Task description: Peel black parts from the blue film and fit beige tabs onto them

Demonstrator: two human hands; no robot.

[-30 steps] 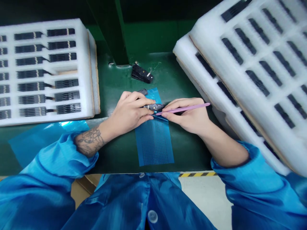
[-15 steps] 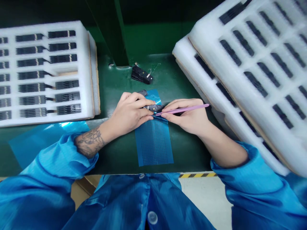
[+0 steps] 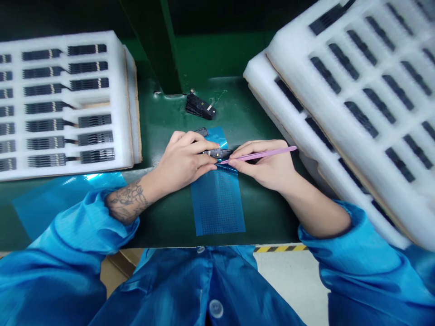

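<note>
My left hand [image 3: 181, 156] pinches a small black electronic part [image 3: 217, 153] between thumb and fingers. My right hand [image 3: 263, 163] is shut on pink tweezers [image 3: 260, 155], whose tips reach that part. Under both hands lies a blue film sheet [image 3: 217, 203] printed or dotted with a fine grid. Another small dark piece [image 3: 202, 131] sits just beyond my left fingers. A little farther off lies a black cluster of similar parts [image 3: 200, 106]. The tweezer tips and the part's underside are partly hidden by my fingers.
White foam trays holding rows of dark parts stand at the left [image 3: 124, 108] and, stacked and tilted, at the right [image 3: 258, 72]. A green post [image 3: 152, 45] rises behind the green bench [image 3: 163, 222]. A loose blue film [image 3: 57, 203] lies at the left.
Both hands and the tweezers stay almost still. The whole scene shifts only slightly in the picture, and nothing is taken up or let go.
</note>
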